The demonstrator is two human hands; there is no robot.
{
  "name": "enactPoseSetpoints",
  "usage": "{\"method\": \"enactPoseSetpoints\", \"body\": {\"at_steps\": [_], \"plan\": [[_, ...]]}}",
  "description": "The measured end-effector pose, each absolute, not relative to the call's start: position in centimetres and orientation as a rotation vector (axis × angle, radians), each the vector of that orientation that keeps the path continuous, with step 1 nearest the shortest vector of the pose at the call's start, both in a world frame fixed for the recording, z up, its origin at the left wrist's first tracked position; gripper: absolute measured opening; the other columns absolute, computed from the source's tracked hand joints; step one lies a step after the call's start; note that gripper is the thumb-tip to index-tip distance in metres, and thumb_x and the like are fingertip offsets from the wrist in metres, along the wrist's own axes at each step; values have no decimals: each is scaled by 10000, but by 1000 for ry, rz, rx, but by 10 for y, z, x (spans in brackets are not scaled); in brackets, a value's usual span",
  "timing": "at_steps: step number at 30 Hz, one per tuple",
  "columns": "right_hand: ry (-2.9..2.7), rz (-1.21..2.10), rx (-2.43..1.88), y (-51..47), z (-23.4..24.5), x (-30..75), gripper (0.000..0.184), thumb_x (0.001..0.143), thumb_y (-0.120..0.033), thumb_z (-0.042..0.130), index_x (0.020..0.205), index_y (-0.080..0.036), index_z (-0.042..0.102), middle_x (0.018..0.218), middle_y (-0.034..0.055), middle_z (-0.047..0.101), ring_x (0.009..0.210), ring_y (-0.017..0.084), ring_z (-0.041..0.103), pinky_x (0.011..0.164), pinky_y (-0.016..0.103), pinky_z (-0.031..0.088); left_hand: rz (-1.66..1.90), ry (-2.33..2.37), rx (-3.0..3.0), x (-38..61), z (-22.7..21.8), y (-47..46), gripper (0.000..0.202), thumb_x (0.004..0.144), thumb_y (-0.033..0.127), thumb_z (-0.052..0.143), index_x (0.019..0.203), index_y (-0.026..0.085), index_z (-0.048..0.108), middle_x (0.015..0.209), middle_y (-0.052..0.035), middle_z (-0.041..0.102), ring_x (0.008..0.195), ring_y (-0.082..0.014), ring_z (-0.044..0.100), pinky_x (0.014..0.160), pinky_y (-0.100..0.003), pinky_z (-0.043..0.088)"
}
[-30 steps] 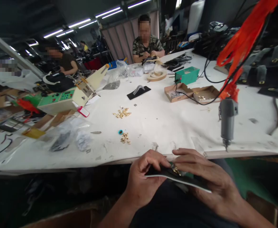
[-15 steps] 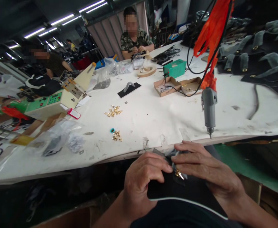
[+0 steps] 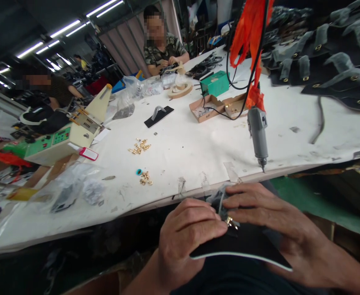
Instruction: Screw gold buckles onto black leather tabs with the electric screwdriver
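Through the head camera I have my left grip (image 3: 183,237) closed on the left side of a black panel (image 3: 241,243), which bows between both grips, just this side of the tabletop (image 3: 183,168). My right grip (image 3: 284,227) spreads its fingers along the panel's far right; its thumb is hidden, so I cannot tell whether it clamps. A gold clasp (image 3: 230,223) sits between the two grips' fingertips. Beyond the left grip lie gold fittings (image 3: 140,146); beyond the right hangs a grey power screwdriver (image 3: 258,135), tip down.

No legible text; marks on the green panel (image 3: 61,136) too small
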State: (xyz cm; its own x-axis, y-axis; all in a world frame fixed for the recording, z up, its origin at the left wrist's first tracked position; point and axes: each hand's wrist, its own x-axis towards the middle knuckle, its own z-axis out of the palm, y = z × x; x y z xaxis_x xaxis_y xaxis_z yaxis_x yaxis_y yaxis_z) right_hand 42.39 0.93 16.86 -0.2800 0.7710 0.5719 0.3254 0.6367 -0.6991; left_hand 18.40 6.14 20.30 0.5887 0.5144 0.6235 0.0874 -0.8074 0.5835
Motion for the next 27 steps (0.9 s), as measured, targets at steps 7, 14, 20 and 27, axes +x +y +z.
{"method": "enactPoseSetpoints", "body": {"at_steps": [7, 14, 20, 27], "plan": [[-1922, 878, -841, 16, 186, 443, 447, 983, -389, 644, 1425, -332, 685, 1419, 91, 690, 1394, 342, 592, 1185, 485, 492, 1059, 468, 2268, 185, 201, 62, 194, 1002, 142, 677, 1178, 197, 736, 1043, -86, 781, 1009, -231, 749, 899, -405, 672], [-1880, 1134, -683, 32, 185, 456, 479, 1100, -553, 424, 1417, -331, 705, 1435, 86, 687, 1436, 317, 555, 1210, 497, 443, 1043, 453, 2280, 185, 202, 62, 165, 1006, 192, 687, 1161, 174, 742, 1025, -97, 792, 1000, -240, 763, 886, -396, 682], [-1754, 1254, -735, 37, 182, 443, 215, 989, -330, 743, 1184, -278, 817, 1242, 92, 760, 1258, 269, 674, 1090, 433, 555, 1006, 456, 2344, 186, 204, 59, 184, 1015, 250, 686, 1182, 198, 744, 1039, -92, 812, 989, -242, 786, 891, -394, 692], [-1734, 1249, -742, 38, 179, 437, 81, 952, -251, 789, 1029, -232, 802, 1184, 85, 754, 1177, 232, 688, 1046, 402, 573, 1000, 467, 2401, 184, 206, 56, 146, 1018, 231, 678, 1134, 182, 753, 1043, -89, 816, 1025, -239, 780, 908, -399, 696]]}}
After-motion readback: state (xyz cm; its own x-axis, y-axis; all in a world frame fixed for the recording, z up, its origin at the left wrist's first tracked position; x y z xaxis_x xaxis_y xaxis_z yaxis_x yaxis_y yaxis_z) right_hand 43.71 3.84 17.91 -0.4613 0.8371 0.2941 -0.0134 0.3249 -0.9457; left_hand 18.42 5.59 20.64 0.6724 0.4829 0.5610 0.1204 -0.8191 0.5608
